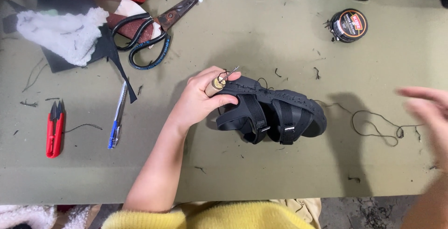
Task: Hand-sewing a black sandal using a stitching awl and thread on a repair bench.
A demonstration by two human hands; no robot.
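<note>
**Awl at the toe end, thread trailing to the right**

I look down on the green table [261,38] and I see the black sandal [273,114] lying near its middle. Its long axis runs left to right, a little tilted, with the two straps on the side facing me. My left hand [203,99] is on the left end of the sandal. The fingers are curled and pressed around the wooden handle of a stitching awl [216,86], and the thumb rests on the edge of the sole. The metal needle of the awl points up and to the right, just above the row of stitches along the far rim of the sole.

A dark thread [373,126] leaves the right end of the sandal and makes a loose loop on the table. My right hand [427,112] is well apart from the sandal, at the right border of the view, close to the end of this loop. It is blurred; the fingers look spread and loose, but I cannot tell if they pinch the thread.

So the left hand is clearly the nearer one to the sandal, and the thread lies between the sandal and the right hand.

Far left there are red thread snips [54,128], a blue pen [117,115] and big black scissors [149,33]. A round tin [348,25] stands behind the sandal.
</note>
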